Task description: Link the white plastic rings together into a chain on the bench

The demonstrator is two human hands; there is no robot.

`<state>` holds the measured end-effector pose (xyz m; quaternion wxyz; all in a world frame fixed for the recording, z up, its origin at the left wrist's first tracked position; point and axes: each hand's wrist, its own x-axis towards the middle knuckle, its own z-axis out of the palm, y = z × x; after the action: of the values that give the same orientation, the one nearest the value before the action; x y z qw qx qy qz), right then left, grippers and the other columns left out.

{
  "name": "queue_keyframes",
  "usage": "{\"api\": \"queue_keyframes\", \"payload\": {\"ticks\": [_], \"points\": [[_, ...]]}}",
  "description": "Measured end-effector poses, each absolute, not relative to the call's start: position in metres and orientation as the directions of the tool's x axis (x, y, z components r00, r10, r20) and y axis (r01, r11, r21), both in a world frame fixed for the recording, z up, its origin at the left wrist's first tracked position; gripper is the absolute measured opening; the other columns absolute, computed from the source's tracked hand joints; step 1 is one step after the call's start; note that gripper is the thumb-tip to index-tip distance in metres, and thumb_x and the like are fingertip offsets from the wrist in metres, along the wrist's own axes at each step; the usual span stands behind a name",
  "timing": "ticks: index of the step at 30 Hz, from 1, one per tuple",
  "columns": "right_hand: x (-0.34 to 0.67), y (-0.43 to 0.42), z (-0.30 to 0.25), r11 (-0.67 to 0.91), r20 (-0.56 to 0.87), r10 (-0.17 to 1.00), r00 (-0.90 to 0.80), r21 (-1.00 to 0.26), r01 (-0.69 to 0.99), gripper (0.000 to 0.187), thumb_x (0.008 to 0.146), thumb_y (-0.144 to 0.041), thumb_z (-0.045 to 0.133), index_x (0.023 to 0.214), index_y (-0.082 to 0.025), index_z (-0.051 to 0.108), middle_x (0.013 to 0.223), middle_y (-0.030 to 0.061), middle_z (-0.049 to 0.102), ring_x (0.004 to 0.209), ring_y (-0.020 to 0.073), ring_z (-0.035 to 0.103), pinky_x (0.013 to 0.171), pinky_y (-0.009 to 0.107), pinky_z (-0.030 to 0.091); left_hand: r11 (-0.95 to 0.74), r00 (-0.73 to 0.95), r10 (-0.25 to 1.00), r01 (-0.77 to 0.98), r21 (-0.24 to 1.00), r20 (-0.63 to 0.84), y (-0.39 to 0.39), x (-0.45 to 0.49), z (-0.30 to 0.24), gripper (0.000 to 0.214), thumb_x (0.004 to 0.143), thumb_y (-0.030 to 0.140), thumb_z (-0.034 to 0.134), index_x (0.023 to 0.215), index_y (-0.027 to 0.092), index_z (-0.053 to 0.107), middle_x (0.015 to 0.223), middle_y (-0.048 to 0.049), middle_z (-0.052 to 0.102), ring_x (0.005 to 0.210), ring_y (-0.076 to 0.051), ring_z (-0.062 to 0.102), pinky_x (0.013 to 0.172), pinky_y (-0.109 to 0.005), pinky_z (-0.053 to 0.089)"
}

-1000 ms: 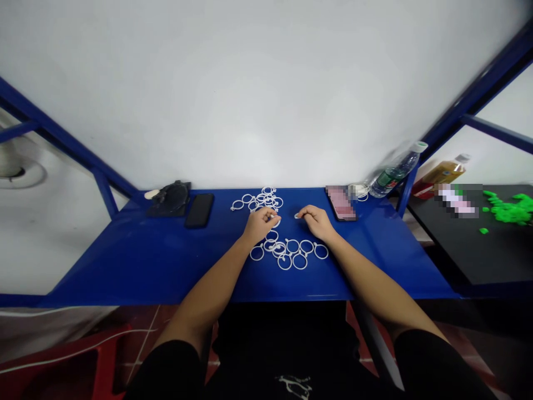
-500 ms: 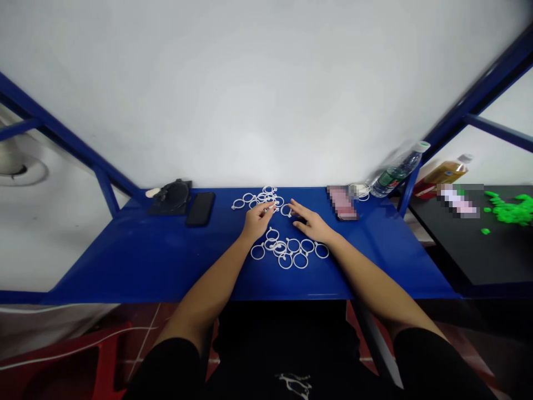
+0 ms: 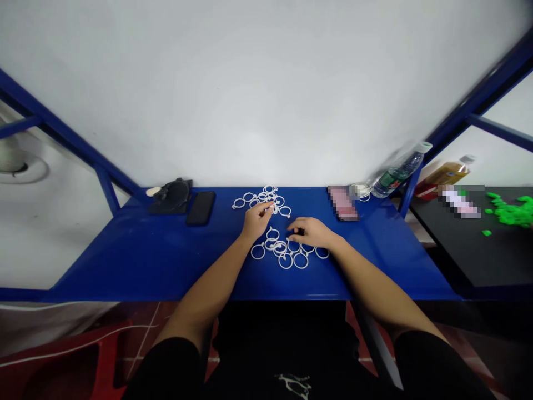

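Observation:
Two groups of white plastic rings lie on the blue table (image 3: pixel 137 255). The far pile (image 3: pixel 260 199) sits near the wall, and the near group (image 3: pixel 287 253) lies closer to me. My left hand (image 3: pixel 257 218) reaches into the far pile with fingertips pinched on a white ring. My right hand (image 3: pixel 310 231) rests over the near group, fingers curled down onto the rings; what it holds, if anything, is hidden.
A black phone (image 3: pixel 200 208) and a black pouch (image 3: pixel 171 196) lie at the back left. A blurred pink item (image 3: pixel 342 201), a tipped water bottle (image 3: pixel 397 169) and a juice bottle (image 3: pixel 445 173) are at the back right. Green pieces (image 3: pixel 512 210) lie on a black table (image 3: pixel 478 255).
My right hand went forward toward the far pile with fingers stretched, then pulled back and curled over the near rings. My left hand stayed at the far pile.

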<state>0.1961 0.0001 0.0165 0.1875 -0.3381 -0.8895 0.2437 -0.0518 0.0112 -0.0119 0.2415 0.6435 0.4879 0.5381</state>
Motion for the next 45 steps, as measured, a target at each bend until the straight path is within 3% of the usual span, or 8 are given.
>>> {"api": "queue_keyframes", "payload": {"ticks": [4, 9, 14, 17, 23, 31, 39, 45], "points": [[0.194, 0.001, 0.015, 0.677, 0.145, 0.676, -0.722, -0.508, 0.532, 0.013, 0.094, -0.031, 0.07, 0.101, -0.023, 0.076, 0.09, 0.003, 0.07, 0.078, 0.0157, 0.064, 0.071, 0.027, 0.046, -0.39, -0.063, 0.897, 0.35, 0.851, 0.437, 0.011, -0.051, -0.012, 0.029, 0.095, 0.036, 0.066, 0.114, 0.02, 0.08, 0.096, -0.0044, 0.079, 0.061, -0.01, 0.063, 0.056, -0.022, 0.051], [0.195, 0.001, 0.015, 0.694, 0.165, 0.666, -0.727, -0.492, 0.525, 0.018, 0.101, -0.025, 0.059, 0.106, -0.021, 0.076, 0.098, 0.0057, 0.073, 0.085, 0.0166, 0.067, 0.076, 0.027, 0.047, -0.318, -0.099, 0.931, 0.256, 0.913, 0.352, 0.01, -0.049, -0.012, 0.029, 0.093, 0.036, 0.066, 0.111, 0.018, 0.079, 0.088, -0.0049, 0.08, 0.053, -0.01, 0.06, 0.051, -0.022, 0.049], [0.195, -0.002, 0.017, 0.707, 0.146, 0.654, -0.742, -0.468, 0.531, 0.025, 0.095, -0.031, 0.07, 0.119, -0.024, 0.074, 0.1, 0.0035, 0.072, 0.078, 0.0153, 0.065, 0.07, 0.026, 0.045, -0.298, -0.096, 0.943, 0.186, 0.936, 0.319, 0.008, -0.048, -0.01, 0.024, 0.089, 0.034, 0.068, 0.103, 0.017, 0.079, 0.087, -0.0054, 0.08, 0.049, -0.009, 0.056, 0.047, -0.022, 0.045], [0.194, -0.003, 0.017, 0.717, 0.148, 0.641, -0.753, -0.466, 0.518, 0.021, 0.096, -0.03, 0.068, 0.115, -0.024, 0.075, 0.104, 0.0039, 0.072, 0.08, 0.0151, 0.066, 0.071, 0.025, 0.044, -0.31, -0.102, 0.936, 0.213, 0.927, 0.337, 0.008, -0.048, -0.01, 0.02, 0.087, 0.032, 0.07, 0.098, 0.018, 0.079, 0.074, -0.0019, 0.075, 0.049, -0.009, 0.054, 0.047, -0.021, 0.041], [0.193, -0.003, 0.017, 0.649, 0.132, 0.71, -0.691, -0.504, 0.57, 0.013, 0.088, -0.018, 0.065, 0.1, -0.021, 0.068, 0.088, 0.0011, 0.069, 0.072, 0.0142, 0.06, 0.067, 0.024, 0.039, -0.313, -0.084, 0.936, 0.252, 0.916, 0.343, 0.006, -0.048, -0.007, 0.02, 0.085, 0.031, 0.071, 0.095, 0.017, 0.08, 0.057, 0.0029, 0.062, 0.045, -0.008, 0.046, 0.047, -0.021, 0.036], [0.198, 0.003, 0.009, 0.481, 0.12, 0.817, -0.564, -0.681, 0.552, 0.022, 0.081, -0.014, 0.062, 0.101, -0.022, 0.061, 0.074, -0.005, 0.066, 0.063, 0.0121, 0.058, 0.061, 0.023, 0.037, -0.375, -0.06, 0.911, 0.287, 0.881, 0.407, 0.004, -0.05, -0.004, 0.019, 0.08, 0.017, 0.06, 0.086, 0.018, 0.079, 0.078, -0.0028, 0.076, 0.052, -0.01, 0.056, 0.051, -0.022, 0.042], [0.197, 0.007, 0.004, 0.505, 0.165, 0.795, -0.584, -0.713, 0.486, 0.024, 0.082, -0.014, 0.059, 0.099, -0.021, 0.075, 0.078, -0.001, 0.069, 0.066, 0.0131, 0.06, 0.066, 0.025, 0.043, -0.425, -0.104, 0.859, 0.402, 0.811, 0.502, 0.008, -0.058, -0.003, 0.023, 0.075, 0.008, 0.056, 0.07, 0.02, 0.075, 0.068, 0.0005, 0.072, 0.057, -0.013, 0.061, 0.057, -0.025, 0.048], [0.198, 0.011, -0.001, 0.455, 0.207, 0.84, -0.501, -0.772, 0.443, 0.027, 0.089, -0.021, 0.054, 0.109, -0.02, 0.072, 0.084, 0.0004, 0.069, 0.066, 0.0138, 0.057, 0.066, 0.027, 0.043, -0.419, -0.108, 0.844, 0.479, 0.772, 0.525, 0.012, -0.058, -0.007, 0.027, 0.085, 0.008, 0.059, 0.095, 0.021, 0.079, 0.118, -0.0067, 0.077, 0.077, -0.015, 0.072, 0.069, -0.029, 0.058]]}}
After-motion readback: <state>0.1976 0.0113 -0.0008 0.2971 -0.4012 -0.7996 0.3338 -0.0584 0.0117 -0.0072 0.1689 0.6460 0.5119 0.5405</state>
